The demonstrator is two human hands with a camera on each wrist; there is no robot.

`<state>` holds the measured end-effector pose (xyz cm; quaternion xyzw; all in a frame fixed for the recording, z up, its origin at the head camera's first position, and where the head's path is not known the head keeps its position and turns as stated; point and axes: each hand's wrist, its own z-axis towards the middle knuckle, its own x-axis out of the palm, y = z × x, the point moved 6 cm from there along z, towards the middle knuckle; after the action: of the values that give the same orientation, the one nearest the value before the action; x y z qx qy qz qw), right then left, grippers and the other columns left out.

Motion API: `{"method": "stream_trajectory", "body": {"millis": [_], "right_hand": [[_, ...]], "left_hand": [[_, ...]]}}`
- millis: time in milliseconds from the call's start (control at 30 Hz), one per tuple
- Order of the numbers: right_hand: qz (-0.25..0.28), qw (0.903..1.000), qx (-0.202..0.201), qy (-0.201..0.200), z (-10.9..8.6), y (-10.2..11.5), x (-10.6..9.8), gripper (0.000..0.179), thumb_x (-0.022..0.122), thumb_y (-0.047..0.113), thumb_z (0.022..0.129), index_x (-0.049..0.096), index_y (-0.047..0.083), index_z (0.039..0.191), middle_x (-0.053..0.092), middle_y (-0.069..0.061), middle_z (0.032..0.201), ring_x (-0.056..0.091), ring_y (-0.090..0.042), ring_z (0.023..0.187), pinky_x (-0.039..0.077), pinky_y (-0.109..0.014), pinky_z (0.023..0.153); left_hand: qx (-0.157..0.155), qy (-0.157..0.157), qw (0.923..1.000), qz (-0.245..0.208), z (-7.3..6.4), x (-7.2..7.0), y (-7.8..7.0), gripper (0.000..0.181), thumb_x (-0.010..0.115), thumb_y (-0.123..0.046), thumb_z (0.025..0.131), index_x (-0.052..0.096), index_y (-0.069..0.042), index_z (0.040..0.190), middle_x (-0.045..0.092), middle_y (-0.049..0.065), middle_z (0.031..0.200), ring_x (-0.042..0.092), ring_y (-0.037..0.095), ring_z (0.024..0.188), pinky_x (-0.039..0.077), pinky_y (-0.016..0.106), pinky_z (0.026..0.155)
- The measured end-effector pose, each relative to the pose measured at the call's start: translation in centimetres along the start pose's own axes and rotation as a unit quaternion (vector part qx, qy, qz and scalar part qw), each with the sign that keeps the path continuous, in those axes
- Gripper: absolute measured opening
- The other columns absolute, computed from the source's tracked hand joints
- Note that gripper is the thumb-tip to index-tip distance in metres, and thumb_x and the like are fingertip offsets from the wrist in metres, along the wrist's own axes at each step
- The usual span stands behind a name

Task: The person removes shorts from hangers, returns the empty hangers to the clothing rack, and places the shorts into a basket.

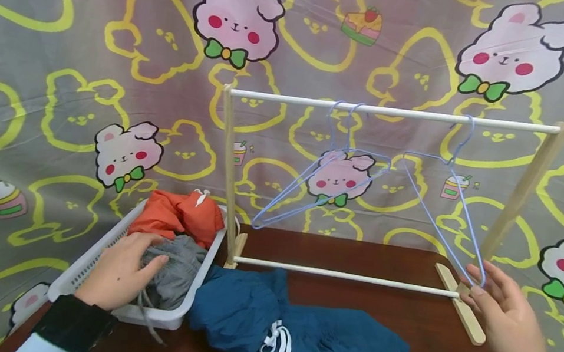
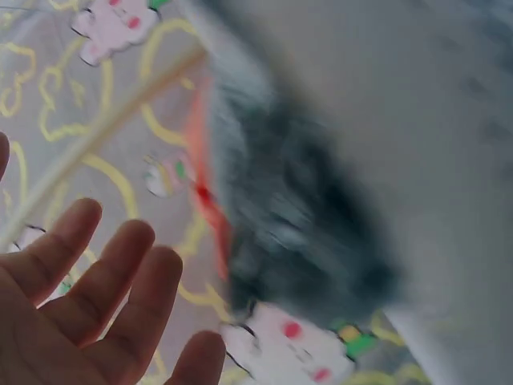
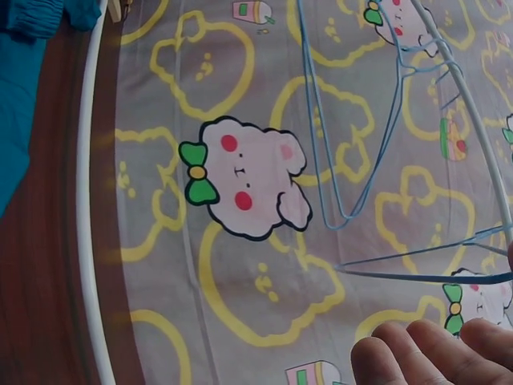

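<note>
My left hand (image 1: pixel 122 268) is over the white basket (image 1: pixel 199 290), beside a grey garment (image 1: pixel 174 269) with a drawstring. Its fingers (image 2: pixel 128 281) are spread and hold nothing in the left wrist view. At the right, my right hand (image 1: pixel 506 318) pinches the lower corner of a blue clothes hanger (image 1: pixel 470 224) between thumb and fingers; that contact lies beyond the edge of the right wrist view. The hanger's hook sits on the top bar of a small clothes rack (image 1: pixel 402 112). Dark blue drawstring trousers or shorts (image 1: pixel 335 343) lie on the table in front.
More blue hangers (image 1: pixel 293 186) hang left of centre on the rack. An orange garment (image 1: pixel 181 213) lies at the back of the basket. The rack's wooden foot (image 1: pixel 471 320) stands on the dark brown table (image 1: pixel 347 253), before a patterned cloth backdrop (image 1: pixel 299 41).
</note>
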<state>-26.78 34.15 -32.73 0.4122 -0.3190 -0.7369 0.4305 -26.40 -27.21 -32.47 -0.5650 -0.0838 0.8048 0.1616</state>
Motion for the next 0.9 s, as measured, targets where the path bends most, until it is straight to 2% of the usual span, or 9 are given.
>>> {"method": "stream_trajectory", "body": {"millis": [133, 200, 300, 433, 567, 600, 700, 767, 900], "right_hand": [[-0.053, 0.9986, 0.000, 0.000, -0.2, -0.1, 0.3, 0.060, 0.050, 0.016, 0.108, 0.022, 0.001, 0.159, 0.049, -0.022, 0.144, 0.054, 0.012, 0.109, 0.051, -0.011, 0.079], [-0.059, 0.9983, -0.003, 0.000, -0.2, 0.0, 0.4, 0.060, 0.050, 0.015, 0.108, 0.022, 0.000, 0.158, 0.050, -0.019, 0.143, 0.054, 0.012, 0.109, 0.051, -0.011, 0.078], [-0.055, 0.9983, -0.018, 0.001, -0.1, 0.2, 0.3, 0.058, 0.051, 0.013, 0.107, 0.025, 0.000, 0.157, 0.054, -0.003, 0.139, 0.054, 0.012, 0.110, 0.050, -0.011, 0.079], [-0.014, 0.9994, -0.030, 0.008, 0.2, 0.4, 0.4, 0.056, 0.052, 0.010, 0.106, 0.028, -0.002, 0.155, 0.053, 0.014, 0.130, 0.056, 0.012, 0.110, 0.050, -0.010, 0.080], [0.042, 0.9981, -0.026, 0.038, 0.3, 0.1, 0.8, 0.056, 0.052, 0.008, 0.106, 0.027, -0.001, 0.155, 0.055, 0.019, 0.127, 0.058, 0.011, 0.110, 0.051, -0.011, 0.080], [0.039, 0.9979, -0.025, 0.044, 0.2, 0.1, 0.9, 0.055, 0.051, 0.009, 0.107, 0.027, 0.000, 0.155, 0.055, 0.020, 0.127, 0.058, 0.012, 0.111, 0.051, -0.011, 0.080], [0.069, 0.9959, -0.020, 0.055, 0.1, -0.2, 1.2, 0.054, 0.052, 0.007, 0.106, 0.030, 0.003, 0.155, 0.056, 0.021, 0.125, 0.058, 0.011, 0.111, 0.051, -0.012, 0.079], [0.070, 0.9960, -0.018, 0.052, -0.1, -0.4, 1.3, 0.051, 0.052, 0.006, 0.106, 0.033, 0.005, 0.153, 0.056, 0.022, 0.124, 0.058, 0.011, 0.110, 0.052, -0.012, 0.078], [0.053, 0.9971, -0.011, 0.055, -0.4, -0.7, 1.8, 0.054, 0.052, 0.008, 0.106, 0.030, 0.002, 0.155, 0.055, 0.023, 0.126, 0.057, 0.012, 0.111, 0.051, -0.012, 0.079]], "left_hand": [[-0.048, 0.010, 0.9987, 0.010, -1.2, 0.1, 3.4, 0.061, 0.062, -0.039, 0.100, 0.048, 0.005, 0.140, 0.050, 0.029, 0.136, 0.044, 0.050, 0.125, 0.036, 0.070, 0.098], [-0.074, 0.013, 0.9970, 0.019, -1.7, 0.2, 5.3, 0.067, 0.058, -0.044, 0.101, 0.044, 0.008, 0.142, 0.045, 0.033, 0.138, 0.040, 0.054, 0.126, 0.034, 0.072, 0.096], [-0.104, 0.009, 0.9940, 0.031, -2.3, 0.2, 7.7, 0.078, 0.052, -0.053, 0.102, 0.040, 0.012, 0.143, 0.040, 0.037, 0.138, 0.036, 0.058, 0.125, 0.032, 0.074, 0.095], [-0.120, 0.001, 0.9921, 0.035, -2.8, 0.5, 10.2, 0.081, 0.040, -0.055, 0.106, 0.037, 0.018, 0.141, 0.036, 0.040, 0.139, 0.034, 0.059, 0.126, 0.029, 0.074, 0.098], [-0.141, -0.006, 0.9889, 0.046, -3.0, 1.0, 11.9, 0.079, 0.033, -0.052, 0.108, 0.037, 0.020, 0.139, 0.035, 0.040, 0.138, 0.034, 0.059, 0.125, 0.028, 0.074, 0.099], [-0.148, -0.006, 0.9876, 0.050, -3.1, 1.2, 12.2, 0.079, 0.033, -0.053, 0.108, 0.037, 0.020, 0.139, 0.035, 0.041, 0.138, 0.035, 0.059, 0.125, 0.028, 0.074, 0.099], [-0.171, 0.006, 0.9832, 0.062, -3.1, 1.6, 12.8, 0.086, 0.031, -0.058, 0.106, 0.036, 0.020, 0.140, 0.033, 0.042, 0.141, 0.033, 0.060, 0.127, 0.027, 0.074, 0.101], [-0.180, 0.018, 0.9812, 0.068, -3.1, 1.8, 13.0, 0.090, 0.030, -0.062, 0.105, 0.035, 0.021, 0.141, 0.030, 0.043, 0.143, 0.030, 0.061, 0.130, 0.024, 0.073, 0.104], [-0.189, 0.031, 0.9782, 0.080, -3.1, 2.2, 13.3, 0.095, 0.030, -0.066, 0.103, 0.034, 0.021, 0.142, 0.028, 0.045, 0.145, 0.027, 0.061, 0.133, 0.022, 0.072, 0.107]]}}
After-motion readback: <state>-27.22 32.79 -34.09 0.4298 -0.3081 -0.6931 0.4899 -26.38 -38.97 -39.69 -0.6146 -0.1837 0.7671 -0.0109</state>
